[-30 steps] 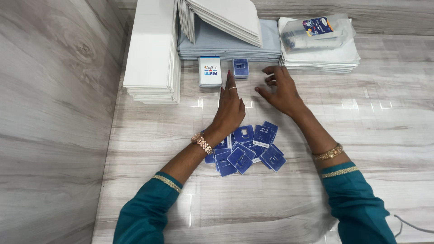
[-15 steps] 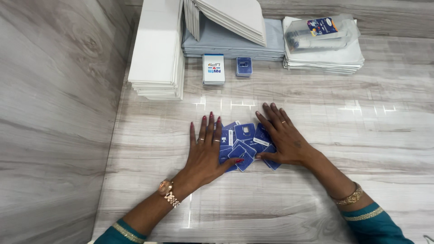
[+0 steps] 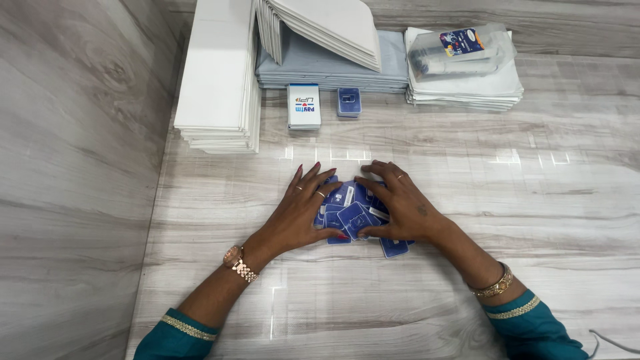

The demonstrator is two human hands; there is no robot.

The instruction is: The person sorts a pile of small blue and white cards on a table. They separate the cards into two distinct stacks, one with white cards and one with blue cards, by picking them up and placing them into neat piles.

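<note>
Blue cards (image 3: pixel 353 215) sit in a loose heap mid-bench (image 3: pixel 467 167), right between both hands, so neither is really nearer. Left hand (image 3: pixel 303 213) cups the heap's left edge, right hand (image 3: pixel 397 207) the right, fingers spread and curled inward over the cards, not pinching any. They're small, glossy, overlapping every which way; one pokes out toward the near side. White sheet stacks (image 3: pixel 220 80) lie well behind.
</note>
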